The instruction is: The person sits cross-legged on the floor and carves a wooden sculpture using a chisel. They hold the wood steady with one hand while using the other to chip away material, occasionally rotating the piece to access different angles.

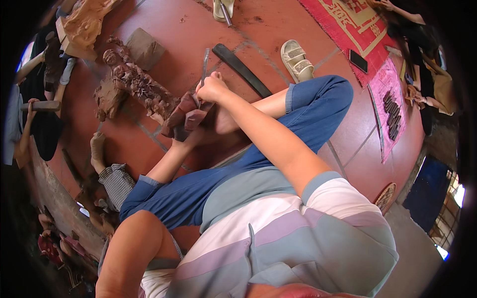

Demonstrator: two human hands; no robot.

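Note:
My right hand (212, 88) is closed around a slim metal chisel (205, 64), its shaft standing up past the fingers. Just beneath it are angular reddish-brown wood pieces (195, 119), close against my bare feet. From there a dark brown wood carving (141, 82) with knobbly figures lies slanting to the upper left; I cannot tell whether it joins the angular wood. My left arm (131, 253) shows at the lower left with the elbow bent, but its hand is out of sight.
A long dark bar (242, 69) lies beyond my right hand. A sandal (297, 59) and a phone (358, 60) are to the right. Rough wood blocks (144, 45) flank the carving. Several dark sticks rest on a pink cloth (380, 92). Other people sit at both sides.

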